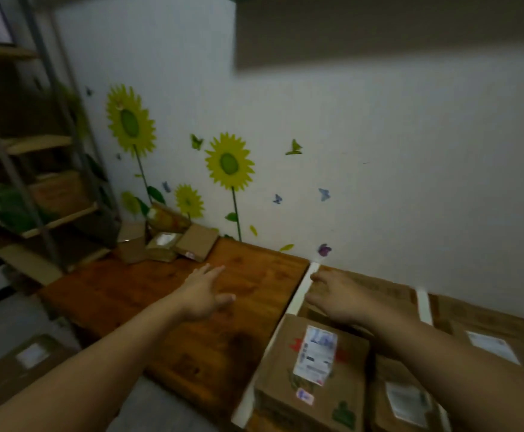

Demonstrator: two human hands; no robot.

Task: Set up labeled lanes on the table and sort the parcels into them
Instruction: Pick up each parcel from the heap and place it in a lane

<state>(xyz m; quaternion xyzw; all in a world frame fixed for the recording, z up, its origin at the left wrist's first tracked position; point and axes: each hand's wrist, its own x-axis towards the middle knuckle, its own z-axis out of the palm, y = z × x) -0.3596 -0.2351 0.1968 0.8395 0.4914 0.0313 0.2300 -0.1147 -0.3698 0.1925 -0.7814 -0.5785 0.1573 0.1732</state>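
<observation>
The fingers (215, 269) of the left hand (203, 296) were held straight and slightly spread, with nothing gripped, above the bare part of the wooden surface (161, 294). They were pointed toward a heap of small parcels (173, 241) piled in the far left corner against the wall, well apart from the fingertips. The fingers (315, 277) of the right hand (340, 299) were bent downward just beside a white tape strip (302, 291) laid across the surface from the wall toward the near edge. Because of blur, it could not be told whether anything was pinched or touched by them. A flat brown parcel (379, 291) was seen under that hand, on the right of the strip. Nearer the camera, a labelled carton (313, 369) was set in the same lane, its left edge lying along the strip. A second tape strip (424, 307) was seen further right, with another labelled parcel (485, 335) beyond it. A metal shelf rack (20, 182) stood at the left, and sunflower stickers (229, 162) were fixed to the wall behind the surface.
</observation>
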